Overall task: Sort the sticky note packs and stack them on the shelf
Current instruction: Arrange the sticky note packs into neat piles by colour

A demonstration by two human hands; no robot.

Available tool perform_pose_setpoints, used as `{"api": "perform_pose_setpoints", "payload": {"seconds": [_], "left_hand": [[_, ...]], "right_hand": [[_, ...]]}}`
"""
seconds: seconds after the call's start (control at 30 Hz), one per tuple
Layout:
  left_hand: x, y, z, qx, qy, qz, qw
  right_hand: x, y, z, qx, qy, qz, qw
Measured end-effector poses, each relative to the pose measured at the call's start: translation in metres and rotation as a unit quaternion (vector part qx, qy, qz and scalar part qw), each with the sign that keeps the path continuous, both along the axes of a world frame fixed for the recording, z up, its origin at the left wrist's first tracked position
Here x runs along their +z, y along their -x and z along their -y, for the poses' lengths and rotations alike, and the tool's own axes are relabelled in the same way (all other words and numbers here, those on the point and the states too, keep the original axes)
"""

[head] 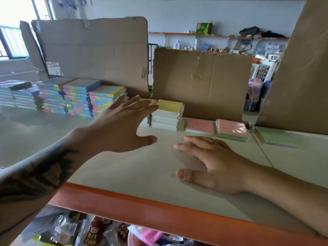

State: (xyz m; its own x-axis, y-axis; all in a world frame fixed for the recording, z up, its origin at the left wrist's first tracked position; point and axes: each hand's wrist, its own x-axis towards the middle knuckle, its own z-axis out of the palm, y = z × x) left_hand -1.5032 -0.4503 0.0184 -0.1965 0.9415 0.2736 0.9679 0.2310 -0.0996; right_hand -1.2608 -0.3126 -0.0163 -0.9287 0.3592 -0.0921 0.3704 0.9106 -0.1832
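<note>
Both hands are over the pale shelf [124, 174], whose orange front edge [159, 215] runs across the lower part of the frame. The left hand [122, 128], at centre frame, has its fingers straight and spread, holding nothing; its fingertips reach toward the yellow-topped stack of sticky note packs [167, 116] just right of centre, and contact cannot be confirmed. The right hand [209, 162], at lower right of centre, lies palm down with fingers extended, resting flat on the shelf and gripping nothing; a ring shows on one finger. To the right of the yellow-topped stack lie two pink-topped packs [200, 127] and [232, 130], side by side, and further right a green-topped pack [278, 137] lies alone. At left of centre, several taller stacks of multicoloured packs [79, 98] stand close together, with paler wrapped stacks [17, 96] at the far left edge. Upright cardboard sheets [95, 54] and [200, 80] stand behind the stacks, and another cardboard sheet [301, 77] fills the right edge. Below the shelf edge, at the bottom of the frame, wrapped packets [92, 231] are visible. Background shelving [204, 35] with assorted goods occupies the upper right.
</note>
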Motion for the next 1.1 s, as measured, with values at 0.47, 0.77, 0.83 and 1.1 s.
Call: {"api": "perform_pose_setpoints", "payload": {"seconds": [0.47,0.77,0.83,1.1], "left_hand": [[0.004,-0.187,-0.052,-0.071,-0.019,0.076,0.994],[0.000,-0.397,-0.160,-0.137,0.040,0.092,0.986],[0.000,-0.439,-0.184,-0.151,0.051,0.098,0.982],[0.010,-0.542,-0.259,-0.162,0.006,0.116,0.980]], "right_hand": [[0.039,-0.177,-0.053,-0.115,-0.045,-0.073,0.990],[0.056,-0.401,-0.117,-0.195,-0.129,-0.052,0.971],[0.062,-0.445,-0.134,-0.207,-0.147,-0.053,0.966],[0.071,-0.541,-0.202,-0.252,-0.177,-0.123,0.943]]}}
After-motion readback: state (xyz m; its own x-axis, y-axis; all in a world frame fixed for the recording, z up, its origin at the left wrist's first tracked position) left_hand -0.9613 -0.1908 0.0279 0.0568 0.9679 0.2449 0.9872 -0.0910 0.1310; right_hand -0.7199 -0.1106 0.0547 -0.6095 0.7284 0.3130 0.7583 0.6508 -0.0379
